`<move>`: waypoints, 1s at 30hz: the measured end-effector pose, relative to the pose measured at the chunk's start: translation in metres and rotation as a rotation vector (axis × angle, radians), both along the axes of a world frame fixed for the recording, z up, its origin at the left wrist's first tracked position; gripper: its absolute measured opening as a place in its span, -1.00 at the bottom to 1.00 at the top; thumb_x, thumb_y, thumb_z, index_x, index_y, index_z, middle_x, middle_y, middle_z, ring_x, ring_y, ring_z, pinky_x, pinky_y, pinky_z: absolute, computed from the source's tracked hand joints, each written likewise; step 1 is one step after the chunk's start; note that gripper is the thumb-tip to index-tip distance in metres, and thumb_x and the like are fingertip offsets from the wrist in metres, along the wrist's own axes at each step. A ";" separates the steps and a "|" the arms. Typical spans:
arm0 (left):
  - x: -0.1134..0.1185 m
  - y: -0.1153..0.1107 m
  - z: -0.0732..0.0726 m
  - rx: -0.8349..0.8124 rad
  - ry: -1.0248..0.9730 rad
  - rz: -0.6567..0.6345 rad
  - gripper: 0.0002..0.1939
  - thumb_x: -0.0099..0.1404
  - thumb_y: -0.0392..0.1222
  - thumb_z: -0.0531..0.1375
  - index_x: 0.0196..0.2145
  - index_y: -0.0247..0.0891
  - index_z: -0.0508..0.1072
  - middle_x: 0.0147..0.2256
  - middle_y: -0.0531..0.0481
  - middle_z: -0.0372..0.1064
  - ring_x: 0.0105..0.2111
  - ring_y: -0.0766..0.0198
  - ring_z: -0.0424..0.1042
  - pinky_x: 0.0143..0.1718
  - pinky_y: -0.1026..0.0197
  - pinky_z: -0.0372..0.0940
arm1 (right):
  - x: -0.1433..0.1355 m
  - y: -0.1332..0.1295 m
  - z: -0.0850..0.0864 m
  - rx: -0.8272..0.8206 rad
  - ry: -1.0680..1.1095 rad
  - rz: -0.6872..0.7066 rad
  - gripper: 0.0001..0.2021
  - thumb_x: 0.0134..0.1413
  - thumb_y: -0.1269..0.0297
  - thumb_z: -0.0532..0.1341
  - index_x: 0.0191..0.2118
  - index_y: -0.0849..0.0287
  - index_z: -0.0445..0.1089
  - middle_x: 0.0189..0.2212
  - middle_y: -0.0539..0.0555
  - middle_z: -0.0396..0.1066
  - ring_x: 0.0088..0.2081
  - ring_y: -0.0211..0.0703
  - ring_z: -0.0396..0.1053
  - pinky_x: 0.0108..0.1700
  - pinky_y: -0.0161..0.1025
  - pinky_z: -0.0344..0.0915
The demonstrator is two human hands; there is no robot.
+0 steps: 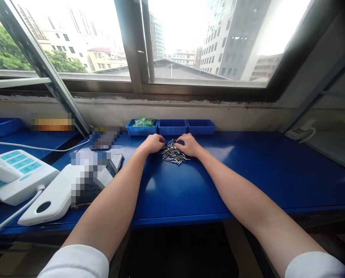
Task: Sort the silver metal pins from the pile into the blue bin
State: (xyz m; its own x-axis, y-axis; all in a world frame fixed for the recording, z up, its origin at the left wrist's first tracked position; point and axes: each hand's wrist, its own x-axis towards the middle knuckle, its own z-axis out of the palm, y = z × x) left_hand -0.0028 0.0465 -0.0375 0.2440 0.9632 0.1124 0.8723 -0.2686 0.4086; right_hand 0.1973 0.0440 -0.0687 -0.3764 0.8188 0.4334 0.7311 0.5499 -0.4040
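A loose heap of thin, silvery metal pins (pixel 175 153) lies on the blue tabletop (pixel 186 193), too small to make out their exact kind. At the heap's left edge is my left hand (pixel 152 144), its fingers bent inward with a small gap between thumb and forefinger. My right hand (pixel 189 145) mirrors it on the other side, thumb and forefinger curved apart at the upper right of the pins. Neither hand shows anything held. The fingertips are at the heap's edge; whether they touch single pins I cannot tell.
Behind the heap stand three blue bins: the left bin (pixel 141 130) holds green bagged material (pixel 144 122), beside a middle bin (pixel 172 127) and a right bin (pixel 201 127). A white power bank (pixel 49 200), a power strip (pixel 24 173) and cables lie left. A window spans the back.
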 end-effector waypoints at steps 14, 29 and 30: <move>0.001 0.008 -0.009 0.004 -0.026 0.067 -0.69 -0.01 -0.29 0.15 -0.26 -0.24 0.54 -0.24 -0.10 0.51 -0.20 0.11 0.46 -0.17 0.26 0.33 | 0.000 -0.002 0.000 0.000 0.028 -0.021 -0.78 0.06 0.14 0.17 -0.31 0.15 0.48 -0.25 0.11 0.43 -0.11 -0.03 0.22 -0.03 -0.09 0.15; 0.015 0.000 -0.006 0.053 0.072 0.143 -0.79 -0.01 -0.27 0.15 -0.39 -0.26 0.54 -0.34 -0.19 0.49 -0.24 0.03 0.46 -0.21 0.18 0.33 | 0.000 -0.002 0.001 0.004 0.040 -0.027 -0.78 0.05 0.14 0.17 -0.33 0.15 0.48 -0.27 0.12 0.43 -0.12 -0.02 0.22 -0.03 -0.07 0.16; 0.016 -0.001 -0.004 0.052 0.089 0.157 -0.79 -0.01 -0.27 0.15 -0.38 -0.27 0.54 -0.33 -0.20 0.49 -0.22 0.02 0.45 -0.20 0.17 0.33 | 0.000 -0.002 0.001 0.005 0.039 -0.027 -0.78 0.05 0.14 0.17 -0.33 0.15 0.48 -0.27 0.12 0.43 -0.12 -0.02 0.22 -0.03 -0.07 0.16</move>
State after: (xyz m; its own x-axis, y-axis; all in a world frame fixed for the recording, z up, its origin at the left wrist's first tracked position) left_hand 0.0135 0.0451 -0.0419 0.1027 0.9837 0.1479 0.9371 -0.1456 0.3173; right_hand 0.1969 0.0422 -0.0682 -0.3369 0.8262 0.4516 0.7294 0.5323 -0.4298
